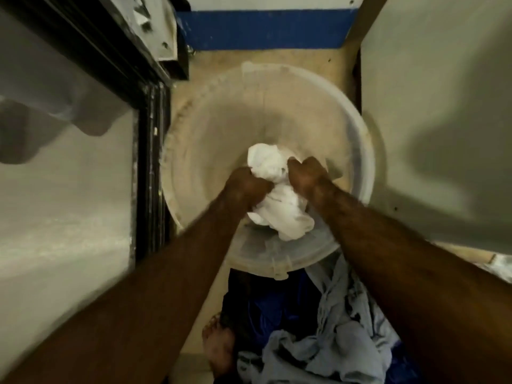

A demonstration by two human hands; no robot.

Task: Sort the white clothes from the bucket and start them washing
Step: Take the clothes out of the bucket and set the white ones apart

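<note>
Risk is colour mixing: we grip the white cloth (279, 200) with left hand (246, 187) and right hand (307, 176) curled round it inside the basin (221, 126) at frame centre, and the blue clothes (332, 342) heaped just below could get pulled in.

The bucket (365, 162), a round translucent white plastic vessel, is standing upright with its mouth facing the camera and is carrying a small moulded tab on its rim at 6 o'clock. The white cloth (279, 200) is sitting crumpled inside it, bunching from the bucket's centre toward 5 o'clock. The left hand (246, 187) is gripping the cloth at its 9 o'clock edge, the right hand (307, 176) at 2 o'clock.
</note>
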